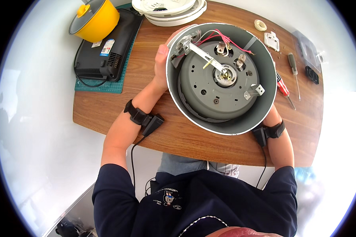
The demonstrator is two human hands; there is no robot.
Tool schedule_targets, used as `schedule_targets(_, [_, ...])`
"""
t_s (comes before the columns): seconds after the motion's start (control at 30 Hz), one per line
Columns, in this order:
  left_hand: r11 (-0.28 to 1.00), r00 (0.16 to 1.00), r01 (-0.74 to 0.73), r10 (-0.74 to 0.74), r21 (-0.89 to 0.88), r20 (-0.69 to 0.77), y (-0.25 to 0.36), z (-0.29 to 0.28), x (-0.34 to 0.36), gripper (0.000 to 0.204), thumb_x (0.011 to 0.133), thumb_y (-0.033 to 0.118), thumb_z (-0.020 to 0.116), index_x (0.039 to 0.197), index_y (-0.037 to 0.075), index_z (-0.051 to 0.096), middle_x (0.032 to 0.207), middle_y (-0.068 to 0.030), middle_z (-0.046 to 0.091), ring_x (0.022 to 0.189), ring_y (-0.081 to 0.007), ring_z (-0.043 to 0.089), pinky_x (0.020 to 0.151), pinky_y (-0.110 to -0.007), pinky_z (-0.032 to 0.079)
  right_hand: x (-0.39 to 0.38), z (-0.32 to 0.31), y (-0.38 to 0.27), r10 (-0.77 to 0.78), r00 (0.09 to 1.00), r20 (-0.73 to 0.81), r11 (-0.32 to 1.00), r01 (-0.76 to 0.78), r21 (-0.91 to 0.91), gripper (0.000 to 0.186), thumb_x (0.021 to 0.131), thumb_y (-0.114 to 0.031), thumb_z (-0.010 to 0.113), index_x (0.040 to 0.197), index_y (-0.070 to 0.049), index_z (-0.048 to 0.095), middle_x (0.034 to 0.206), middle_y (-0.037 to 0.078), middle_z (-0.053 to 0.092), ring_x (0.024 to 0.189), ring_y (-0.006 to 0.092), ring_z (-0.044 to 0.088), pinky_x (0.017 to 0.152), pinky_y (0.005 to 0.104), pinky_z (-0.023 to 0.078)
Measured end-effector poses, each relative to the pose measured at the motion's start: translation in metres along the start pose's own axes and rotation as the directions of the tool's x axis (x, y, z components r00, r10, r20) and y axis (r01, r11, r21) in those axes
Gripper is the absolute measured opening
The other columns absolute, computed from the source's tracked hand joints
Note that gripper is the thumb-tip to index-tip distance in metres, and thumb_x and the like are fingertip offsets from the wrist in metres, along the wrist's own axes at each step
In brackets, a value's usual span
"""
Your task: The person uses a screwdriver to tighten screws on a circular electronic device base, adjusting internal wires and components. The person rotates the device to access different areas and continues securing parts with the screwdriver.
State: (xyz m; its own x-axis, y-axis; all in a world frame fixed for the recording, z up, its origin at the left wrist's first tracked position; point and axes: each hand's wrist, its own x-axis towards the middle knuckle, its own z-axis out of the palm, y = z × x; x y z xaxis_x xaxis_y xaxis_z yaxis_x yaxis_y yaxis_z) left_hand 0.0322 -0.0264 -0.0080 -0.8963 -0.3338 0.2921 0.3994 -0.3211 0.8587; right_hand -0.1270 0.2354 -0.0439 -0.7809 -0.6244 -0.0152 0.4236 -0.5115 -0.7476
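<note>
A round rice cooker body (267, 100), its open underside facing up at me, is held above the table. Inside its grey shell are a grey metal dome, a metal strip across the upper left, small brackets, and pink and white wires (225, 37). My left hand (161, 67) is closed round the left side of the shell, thumb near the rim. On the right, my right hand (272, 115) supports the shell from outside; only the wrist and a bit of the hand show, as the shell hides the fingers.
On the wooden table (154, 130), a yellow pot (103, 23) rests on a black appliance (95, 55) over a green mat (122, 81). White plastic covers (174, 17) lie at the back. Right of the shell are two screwdrivers (292, 65), a tape roll (260, 25) and a clear box (307, 49).
</note>
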Motion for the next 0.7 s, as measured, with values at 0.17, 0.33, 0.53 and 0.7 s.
schedule_targets(0.17, [0.999,1.0,0.021,-0.021,-0.032,-0.01,-0.003,-0.003,0.0,0.104,0.094,0.082,0.041,0.152,-0.005,0.041,0.148,-0.02,0.053,0.135,-0.0288,0.053,0.115,-0.043,0.042,0.0,-0.001,0.002,0.002,1.0,-0.005,1.0,-0.002,-0.001,0.063,0.113,-0.049,0.032,0.147,0.001,0.05,0.14,0.012,0.061,0.126,0.0207,0.058,0.111,0.0368,0.044])
schedule_targets(0.33, [0.994,0.995,0.102,-0.102,-0.048,-0.002,0.004,-0.005,0.0,0.108,0.092,0.086,0.041,0.15,-0.005,0.043,0.144,-0.02,0.057,0.131,-0.0284,0.057,0.112,-0.043,0.045,0.001,0.001,0.002,0.0,1.0,-0.001,1.0,0.0,-0.012,0.062,0.113,-0.048,0.033,0.147,0.002,0.051,0.14,0.012,0.061,0.126,0.0203,0.058,0.111,0.0365,0.044])
schedule_targets(0.53, [0.988,0.99,0.143,-0.144,-0.05,-0.008,0.006,-0.003,0.002,0.11,0.09,0.087,0.041,0.149,-0.006,0.045,0.142,-0.0201,0.059,0.128,-0.0284,0.059,0.11,-0.042,0.048,0.001,0.001,0.004,0.011,1.0,-0.001,1.0,-0.011,-0.007,0.061,0.113,-0.047,0.033,0.147,0.002,0.051,0.14,0.012,0.061,0.126,0.02,0.058,0.111,0.0362,0.044])
schedule_targets(0.7, [0.982,0.981,0.187,-0.185,-0.034,0.054,0.011,-0.01,-0.002,0.098,0.096,0.078,0.04,0.149,-0.004,0.046,0.142,-0.018,0.059,0.127,-0.0251,0.059,0.11,-0.041,0.048,0.0,0.003,0.004,0.012,1.0,0.002,1.0,-0.012,-0.009,0.061,0.114,-0.046,0.034,0.146,0.002,0.051,0.14,0.012,0.061,0.125,0.0196,0.058,0.111,0.0359,0.045])
